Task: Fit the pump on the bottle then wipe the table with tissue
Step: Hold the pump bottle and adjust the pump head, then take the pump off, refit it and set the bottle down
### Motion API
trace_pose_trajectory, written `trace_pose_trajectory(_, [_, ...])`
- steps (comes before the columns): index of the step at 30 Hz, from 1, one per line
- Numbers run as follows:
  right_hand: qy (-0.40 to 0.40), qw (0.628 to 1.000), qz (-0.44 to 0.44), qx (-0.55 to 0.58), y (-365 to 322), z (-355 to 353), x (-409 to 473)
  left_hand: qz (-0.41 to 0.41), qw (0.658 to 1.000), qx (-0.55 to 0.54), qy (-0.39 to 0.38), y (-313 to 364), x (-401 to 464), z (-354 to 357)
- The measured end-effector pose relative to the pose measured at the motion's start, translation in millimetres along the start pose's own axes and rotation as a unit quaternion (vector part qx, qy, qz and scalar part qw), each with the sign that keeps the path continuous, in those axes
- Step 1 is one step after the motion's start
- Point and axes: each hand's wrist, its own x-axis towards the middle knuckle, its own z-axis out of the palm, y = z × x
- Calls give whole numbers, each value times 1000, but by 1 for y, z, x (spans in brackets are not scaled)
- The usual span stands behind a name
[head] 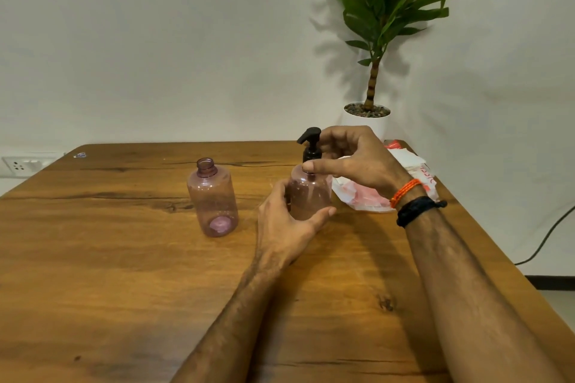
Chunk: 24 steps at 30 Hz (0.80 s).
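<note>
So there's a wooden counter with two see-through pinkish bottles standing upright on it. The bottle with the pump sits near the middle, and the person's left hand is wrapped around its lower body, thumb on the near side and fingers curled round the far side, so it's clamped on the bottle. The black pump is sitting in the neck, nozzle pointing left. The right hand is up at the collar of the pump, fingers curled around it from the right with the index finger laid across the front at the neck. Whether the pump is screwed fully down can't be told from here.

The second bottle stands just to the left, apart from the hands, neck open with no cap.

The tissue pack, white and red plastic, lies behind the right wrist near the right edge of the counter. There's an orange thread band and a black band on that wrist. A potted plant stands behind the counter against the wall.
</note>
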Motion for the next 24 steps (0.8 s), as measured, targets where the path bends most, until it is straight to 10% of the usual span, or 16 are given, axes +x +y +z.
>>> trace_pose_trajectory(17, [59, 997, 15, -48, 1, 8, 3, -5, 998, -10, -60, -5, 4, -5])
trace_pose_trajectory(24, [-41, 999, -17, -11, 1, -4, -2, -6, 998, -1, -57, -10, 7, -3])
